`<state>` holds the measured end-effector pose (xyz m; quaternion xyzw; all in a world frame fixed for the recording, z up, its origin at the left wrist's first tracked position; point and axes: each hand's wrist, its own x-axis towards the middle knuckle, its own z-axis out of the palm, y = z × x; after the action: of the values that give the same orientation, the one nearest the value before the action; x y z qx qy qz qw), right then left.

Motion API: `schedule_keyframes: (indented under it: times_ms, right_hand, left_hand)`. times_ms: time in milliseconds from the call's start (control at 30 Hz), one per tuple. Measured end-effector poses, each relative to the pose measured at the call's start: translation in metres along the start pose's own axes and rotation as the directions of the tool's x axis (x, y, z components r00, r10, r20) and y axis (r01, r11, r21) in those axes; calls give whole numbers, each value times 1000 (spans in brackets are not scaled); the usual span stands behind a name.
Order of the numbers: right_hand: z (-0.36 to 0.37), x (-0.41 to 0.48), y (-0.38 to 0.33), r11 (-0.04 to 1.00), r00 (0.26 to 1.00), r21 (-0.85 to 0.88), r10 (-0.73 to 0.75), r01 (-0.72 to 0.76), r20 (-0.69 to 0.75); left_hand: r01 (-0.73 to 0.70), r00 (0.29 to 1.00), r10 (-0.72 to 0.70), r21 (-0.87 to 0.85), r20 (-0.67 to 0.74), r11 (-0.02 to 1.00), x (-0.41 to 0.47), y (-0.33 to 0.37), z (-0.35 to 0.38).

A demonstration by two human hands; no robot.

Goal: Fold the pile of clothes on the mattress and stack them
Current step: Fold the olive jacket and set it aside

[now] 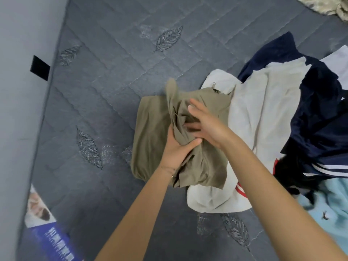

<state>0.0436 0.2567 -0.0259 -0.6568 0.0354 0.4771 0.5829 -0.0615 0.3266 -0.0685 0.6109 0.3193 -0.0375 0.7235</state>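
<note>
Olive garment (156,132) sits centre frame, half on the grey mattress (105,76). Its right edge overlaps the white garment (263,113) at the edge of the pile (318,113), which fills the right side of frame. It's bunched, not flat: a twisted ridge runs up the middle. Left hand (177,149) grips that ridge, thumb over the top, fingers wrapped round the cloth. Right hand (207,125) is just above it, fingers pushed into the folds, thumb lifted free; we cannot tell if it pinches cloth or only touches.

We judge the step as untangling this one piece before folding. It looks early in the task: pile unfolded, no stack in view.

To do it well:
- Find two matching corners or the hem, one per hand, then lift and shake so the twist drops out.
- Lay it on bare mattress at centre left, clear of the pile, so the white piece isn't dragged along.
- Smooth before the first fold.

Risk: folding over the twist likely gives a lumpy bundle that stacks badly.
</note>
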Motion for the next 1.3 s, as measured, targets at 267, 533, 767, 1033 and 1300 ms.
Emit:
schedule_keyframes:
  times_ms: [267,533,767,1033,1300]
  right_hand:
    - [-13,24,45,599,854,-753,-511,273,-96]
    - [-4,44,88,249,912,-967,-407,55,-53]
    - [1,71,106,155,909,-985,-397,-72,-129]
    - [13,95,93,3,819,-992,-566,123,99]
    - [22,135,90,-74,920,-994,-380,74,97]
  left_hand:
    - [5,998,-12,-102,-62,995,14,-34,-68]
    - [77,949,-22,164,-314,984,28,-72,-147]
    - [-308,789,611,903,66,299,-2,-77,-100]
    - [-114,958,278,985,75,127,23,-138,-110]
    - [16,948,310,986,-67,165,7,-144,-112]
